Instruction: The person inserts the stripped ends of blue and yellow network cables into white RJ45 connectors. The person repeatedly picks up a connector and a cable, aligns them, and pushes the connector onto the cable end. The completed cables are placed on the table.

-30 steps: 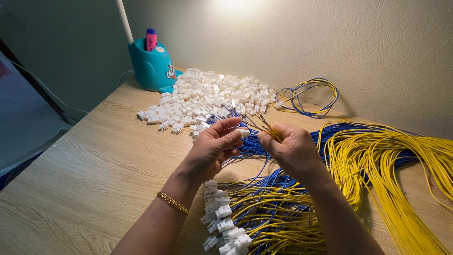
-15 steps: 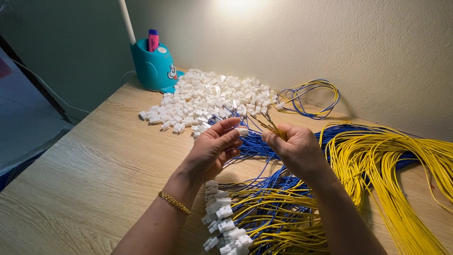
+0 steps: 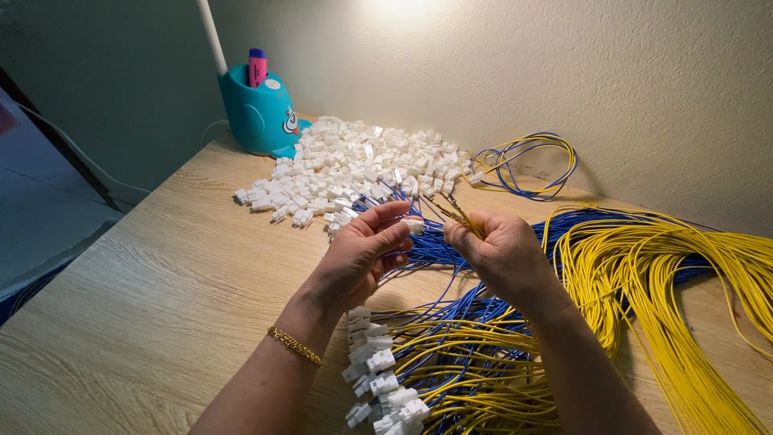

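While left hand (image 3: pixel 366 254) pinches white connector (image 3: pixel 414 226), right hand (image 3: pixel 499 250) grips wire (image 3: pixel 451 211) (tips pointing up-left).

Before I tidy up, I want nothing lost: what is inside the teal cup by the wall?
A pink marker stands in the teal cup, its top above the rim. A white stem rises behind the cup. The cup's wall hides anything lower inside.

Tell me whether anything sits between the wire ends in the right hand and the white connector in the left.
Nothing visible does. The right hand holds the wire ends just short of the white connector pinched in the left hand.
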